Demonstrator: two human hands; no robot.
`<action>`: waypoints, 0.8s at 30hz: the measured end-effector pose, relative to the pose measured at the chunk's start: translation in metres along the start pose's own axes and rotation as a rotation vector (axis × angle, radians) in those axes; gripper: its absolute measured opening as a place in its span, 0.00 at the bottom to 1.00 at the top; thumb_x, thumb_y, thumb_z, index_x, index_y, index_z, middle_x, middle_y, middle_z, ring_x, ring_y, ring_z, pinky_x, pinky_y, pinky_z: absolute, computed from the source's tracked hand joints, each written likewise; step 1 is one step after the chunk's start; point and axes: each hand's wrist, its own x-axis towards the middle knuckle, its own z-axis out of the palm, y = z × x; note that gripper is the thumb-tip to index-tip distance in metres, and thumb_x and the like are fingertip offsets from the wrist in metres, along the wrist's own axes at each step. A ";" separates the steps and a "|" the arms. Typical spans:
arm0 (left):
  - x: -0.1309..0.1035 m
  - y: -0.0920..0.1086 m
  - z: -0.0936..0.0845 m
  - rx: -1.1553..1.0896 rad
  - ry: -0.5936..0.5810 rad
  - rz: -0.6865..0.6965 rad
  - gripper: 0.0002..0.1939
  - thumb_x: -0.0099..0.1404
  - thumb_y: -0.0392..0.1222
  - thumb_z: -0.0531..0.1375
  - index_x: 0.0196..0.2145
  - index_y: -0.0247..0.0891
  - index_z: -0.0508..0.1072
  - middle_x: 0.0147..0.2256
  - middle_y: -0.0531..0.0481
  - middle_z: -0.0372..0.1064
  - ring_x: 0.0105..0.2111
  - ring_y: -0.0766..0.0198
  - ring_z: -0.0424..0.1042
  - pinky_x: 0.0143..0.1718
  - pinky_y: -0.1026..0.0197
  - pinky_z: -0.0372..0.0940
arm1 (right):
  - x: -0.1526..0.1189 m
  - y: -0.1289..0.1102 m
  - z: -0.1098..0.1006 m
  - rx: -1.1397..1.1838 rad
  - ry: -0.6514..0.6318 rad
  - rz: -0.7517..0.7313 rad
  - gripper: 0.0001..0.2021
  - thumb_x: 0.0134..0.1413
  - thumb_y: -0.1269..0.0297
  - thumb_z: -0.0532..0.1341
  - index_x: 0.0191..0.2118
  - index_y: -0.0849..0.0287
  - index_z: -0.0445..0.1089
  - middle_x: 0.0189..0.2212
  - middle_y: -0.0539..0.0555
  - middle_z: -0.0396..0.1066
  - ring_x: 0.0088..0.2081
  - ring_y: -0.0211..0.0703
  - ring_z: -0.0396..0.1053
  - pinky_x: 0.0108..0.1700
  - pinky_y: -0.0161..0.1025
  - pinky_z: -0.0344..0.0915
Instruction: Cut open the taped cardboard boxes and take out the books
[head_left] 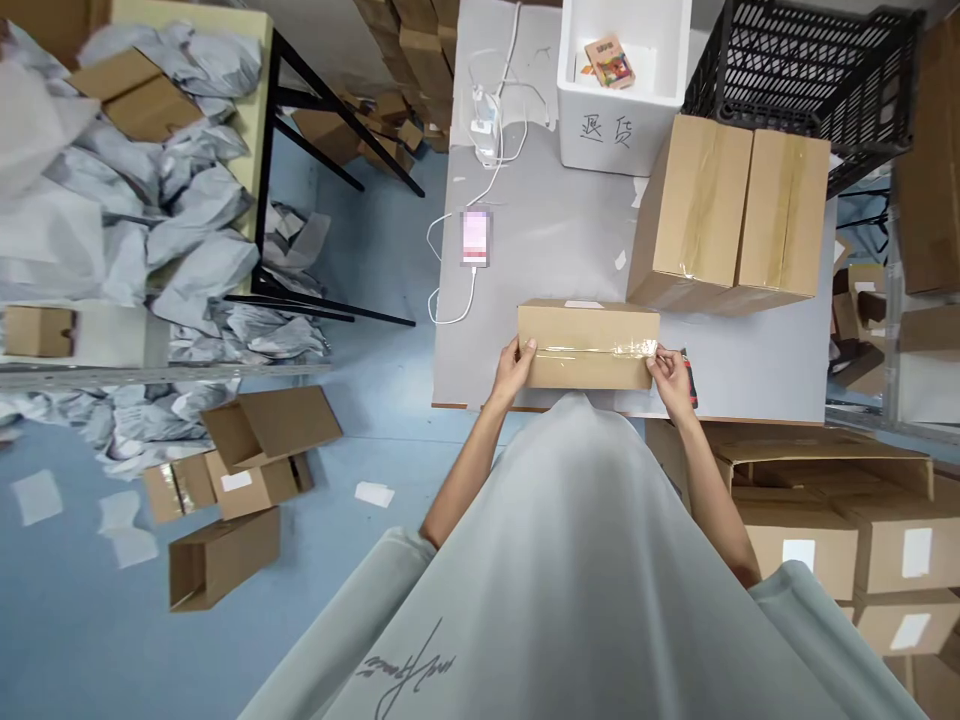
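A long brown cardboard box (585,325) rests at the front of the grey table (540,225), with a strip of clear tape along its seam. At the box's left end, my left hand (514,368) grips the edge with its thumb on the near face. My right hand (670,378) closes on the opposite end, fingers pinched at the corner where the tape ends. Just beyond the right hand lies a red and black tool (690,380), partly hidden by that hand, so its kind is unclear.
Two taped cartons (701,205) stand on the right, near a black plastic crate (810,80). A white foam bin (622,130) sits at the back. A phone (475,237) charges by a white cable. Open boxes (225,560) lie on the blue floor, below shelves of grey parcels (202,200).
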 end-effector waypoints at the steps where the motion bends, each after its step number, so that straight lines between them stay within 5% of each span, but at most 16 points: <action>1: -0.001 -0.005 0.002 0.002 0.007 -0.020 0.35 0.76 0.72 0.61 0.60 0.38 0.81 0.57 0.36 0.83 0.61 0.44 0.78 0.68 0.45 0.72 | 0.000 0.004 0.002 -0.006 -0.005 0.009 0.37 0.49 0.26 0.75 0.49 0.49 0.69 0.69 0.66 0.76 0.74 0.62 0.72 0.79 0.63 0.62; 9: -0.002 -0.024 -0.021 -0.019 -0.090 -0.127 0.34 0.76 0.70 0.61 0.60 0.37 0.80 0.57 0.36 0.83 0.61 0.41 0.79 0.68 0.42 0.72 | 0.001 0.016 0.014 -0.064 -0.024 0.001 0.39 0.53 0.24 0.72 0.55 0.53 0.75 0.66 0.67 0.79 0.70 0.63 0.76 0.79 0.64 0.65; 12: 0.002 -0.022 -0.027 0.057 0.053 -0.158 0.41 0.73 0.68 0.67 0.70 0.35 0.74 0.67 0.29 0.74 0.69 0.38 0.73 0.75 0.39 0.65 | -0.010 0.019 0.010 -0.112 0.024 0.060 0.44 0.50 0.21 0.71 0.58 0.55 0.77 0.66 0.70 0.78 0.69 0.67 0.76 0.76 0.67 0.67; 16: 0.020 0.004 -0.020 0.160 0.161 0.052 0.45 0.75 0.67 0.66 0.76 0.36 0.67 0.76 0.27 0.61 0.79 0.37 0.60 0.83 0.41 0.53 | -0.027 0.020 -0.023 -0.141 0.197 0.058 0.48 0.53 0.21 0.69 0.66 0.54 0.74 0.71 0.71 0.72 0.72 0.68 0.73 0.75 0.67 0.70; 20: 0.055 0.046 0.021 0.167 0.004 0.248 0.42 0.77 0.67 0.64 0.77 0.40 0.67 0.77 0.31 0.63 0.80 0.38 0.59 0.83 0.38 0.50 | -0.020 0.009 -0.087 -0.134 0.439 0.073 0.54 0.50 0.23 0.72 0.71 0.59 0.69 0.73 0.77 0.68 0.71 0.69 0.74 0.74 0.66 0.70; 24: 0.107 0.089 0.101 0.109 -0.130 0.281 0.47 0.71 0.70 0.70 0.76 0.40 0.69 0.78 0.29 0.61 0.83 0.34 0.52 0.84 0.33 0.44 | 0.037 -0.014 -0.162 -0.076 0.578 0.079 0.62 0.45 0.26 0.75 0.78 0.58 0.61 0.78 0.78 0.61 0.68 0.68 0.78 0.71 0.63 0.74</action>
